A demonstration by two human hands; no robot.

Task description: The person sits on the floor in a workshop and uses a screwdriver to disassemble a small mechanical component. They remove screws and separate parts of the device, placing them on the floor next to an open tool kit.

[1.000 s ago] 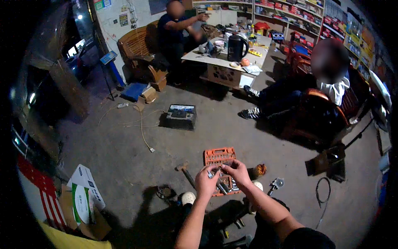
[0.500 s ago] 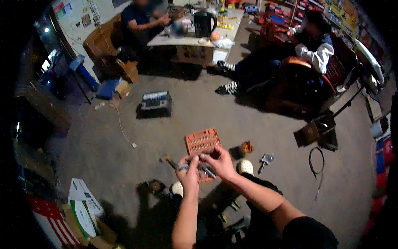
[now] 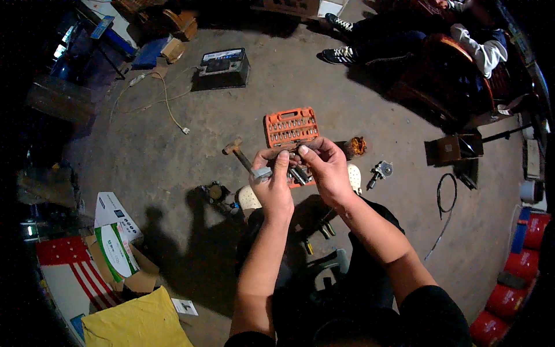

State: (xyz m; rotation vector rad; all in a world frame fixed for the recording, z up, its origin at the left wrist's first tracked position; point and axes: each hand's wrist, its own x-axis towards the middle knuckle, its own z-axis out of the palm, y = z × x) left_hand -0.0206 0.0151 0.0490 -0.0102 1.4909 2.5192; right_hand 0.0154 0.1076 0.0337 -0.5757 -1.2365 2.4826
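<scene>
My left hand (image 3: 276,184) is closed, with a grey metal part (image 3: 262,173) showing at the heel of its palm. Opposite it, my right hand (image 3: 326,168) pinches with thumb and fingers. The fingertips of both hands meet around something small and dark that I cannot make out. Beneath and beyond them, an orange socket set case (image 3: 292,124) lies open on the floor, rows of metal sockets in its far half. My hands partly cover the near half, where shiny metal tools (image 3: 299,174) show. A hammer (image 3: 237,151) lies left of the case, its handle running toward my left hand.
A car battery (image 3: 221,68) stands farther off on the left, near a pale cable (image 3: 169,110). On the right are a metal part (image 3: 380,173), a black cable loop (image 3: 440,196) and a cardboard box (image 3: 454,148). A seated person's shoes (image 3: 339,55) show at the far side.
The view has tipped downward, so the far table has left the picture and a yellow cloth has come in at lower left. My hands remain together over the case, fingertips still meeting.
</scene>
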